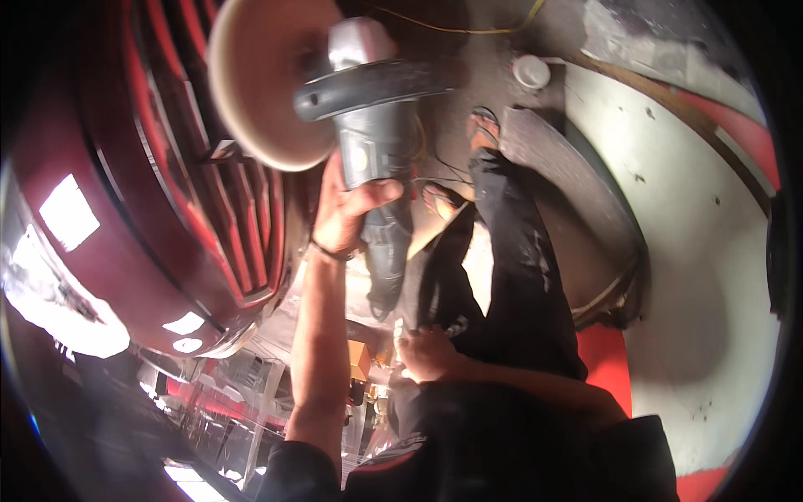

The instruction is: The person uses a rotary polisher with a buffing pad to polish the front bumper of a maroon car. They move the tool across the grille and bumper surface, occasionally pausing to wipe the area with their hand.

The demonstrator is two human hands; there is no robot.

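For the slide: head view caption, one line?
Left hand grips a grey polisher, its pad beside a glossy red panel.

Grey floor (577,180), white round lid (531,72), yellow cord (468,31)

Both forearms are bare, the dark sleeves ending near the elbows; a thin dark band (333,250) circles the left wrist; black trousers (519,276) cover the legs; open sandals (485,125) are on the feet; the shirt (502,452) is dark too.
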